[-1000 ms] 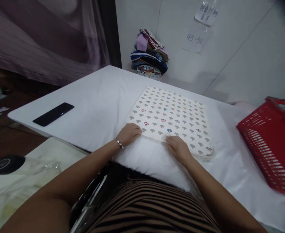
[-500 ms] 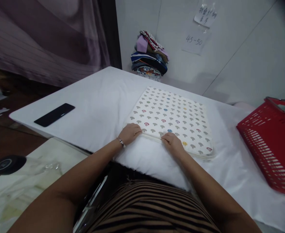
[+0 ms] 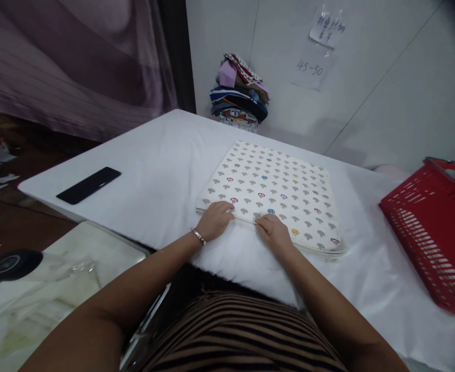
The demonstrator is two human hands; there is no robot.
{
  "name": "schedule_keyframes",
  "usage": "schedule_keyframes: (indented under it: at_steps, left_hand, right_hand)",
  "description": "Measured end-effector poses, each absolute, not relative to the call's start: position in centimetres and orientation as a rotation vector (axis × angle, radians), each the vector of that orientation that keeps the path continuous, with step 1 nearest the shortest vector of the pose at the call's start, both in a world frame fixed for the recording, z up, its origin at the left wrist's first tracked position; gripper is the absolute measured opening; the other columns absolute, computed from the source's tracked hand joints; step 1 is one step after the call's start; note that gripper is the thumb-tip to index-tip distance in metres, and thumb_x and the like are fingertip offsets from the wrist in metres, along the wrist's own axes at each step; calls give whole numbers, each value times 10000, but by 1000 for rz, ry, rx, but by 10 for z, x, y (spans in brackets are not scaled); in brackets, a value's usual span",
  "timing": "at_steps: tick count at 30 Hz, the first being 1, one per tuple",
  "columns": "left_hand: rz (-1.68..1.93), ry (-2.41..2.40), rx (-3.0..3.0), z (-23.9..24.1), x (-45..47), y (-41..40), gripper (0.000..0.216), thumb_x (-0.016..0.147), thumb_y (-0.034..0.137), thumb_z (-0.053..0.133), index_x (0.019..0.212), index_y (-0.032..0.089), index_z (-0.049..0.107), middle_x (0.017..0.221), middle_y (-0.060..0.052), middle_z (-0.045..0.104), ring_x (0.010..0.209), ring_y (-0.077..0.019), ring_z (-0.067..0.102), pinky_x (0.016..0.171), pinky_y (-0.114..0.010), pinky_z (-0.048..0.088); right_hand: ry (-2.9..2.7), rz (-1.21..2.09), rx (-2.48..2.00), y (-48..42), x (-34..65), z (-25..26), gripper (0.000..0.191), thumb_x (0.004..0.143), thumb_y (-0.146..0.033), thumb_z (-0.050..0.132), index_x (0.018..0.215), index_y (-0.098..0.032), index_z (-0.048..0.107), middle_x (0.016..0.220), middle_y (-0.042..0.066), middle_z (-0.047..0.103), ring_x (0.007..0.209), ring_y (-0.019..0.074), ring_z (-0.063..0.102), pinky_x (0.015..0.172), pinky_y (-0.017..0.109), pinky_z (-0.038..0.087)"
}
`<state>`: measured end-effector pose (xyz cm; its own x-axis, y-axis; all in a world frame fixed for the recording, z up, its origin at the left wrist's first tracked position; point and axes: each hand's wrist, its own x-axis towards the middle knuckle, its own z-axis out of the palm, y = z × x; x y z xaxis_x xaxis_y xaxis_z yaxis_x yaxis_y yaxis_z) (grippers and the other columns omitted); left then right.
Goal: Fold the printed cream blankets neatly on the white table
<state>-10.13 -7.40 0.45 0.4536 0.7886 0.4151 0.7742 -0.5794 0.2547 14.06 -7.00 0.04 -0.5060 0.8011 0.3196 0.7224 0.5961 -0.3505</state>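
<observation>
A folded white cloth (image 3: 277,181) printed with grey and coloured mushrooms lies flat in front of me, its layers showing along the near edge. My left hand (image 3: 214,221), with a bracelet at the wrist, pinches that near edge left of its middle. A short way to the right, my right hand (image 3: 274,232) grips the same edge between thumb and fingers. Both hands rest low, close to the table surface.
The cloth lies on a white-covered table (image 3: 153,155). A black phone (image 3: 89,185) is at the left, a red plastic basket (image 3: 432,232) at the right. Folded fabrics (image 3: 240,95) are stacked by the wall. A lower surface (image 3: 107,253) with clear plastic stands at the near left.
My left hand has slid right along the near edge, closer to my right hand, uncovering the cloth's left corner. My right hand has stayed nearly in place.
</observation>
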Motion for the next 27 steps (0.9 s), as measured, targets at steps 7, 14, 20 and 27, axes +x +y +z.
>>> schedule_keyframes:
  at_steps: [7,14,20,27]
  left_hand:
    - [732,1430,2649,1,-94,-74,164,859,234,485,831,204,643,1073,-53,581,1062,-205,475,874,-376,387]
    - [704,1450,2616,0,-89,-74,196,882,240,448,850,200,637,1065,-46,577,1030,-196,476,859,-367,389]
    - [712,1431,2700,-2,-88,-76,203,882,174,423,840,183,621,1040,-58,586,1003,-191,477,852,-365,392]
    - [713,1435,2687,-2,-90,-78,214,893,154,390,848,174,599,956,-45,614,912,-174,514,822,-352,399]
  right_hand:
    - [-2321,179,-1158,-73,138,-8,221,902,-236,438,980,-210,643,947,60,615,914,187,523,790,303,446]
    - [-2334,141,-1098,-74,136,-9,242,881,-184,436,1014,-207,637,961,72,620,920,199,528,796,330,458]
    - [-2303,98,-1041,-75,132,-11,259,866,-158,431,1014,-213,637,955,81,621,907,205,536,775,337,469]
    - [-2346,71,-1027,-78,124,-9,250,834,-132,442,986,-196,630,933,81,612,858,211,527,732,337,449]
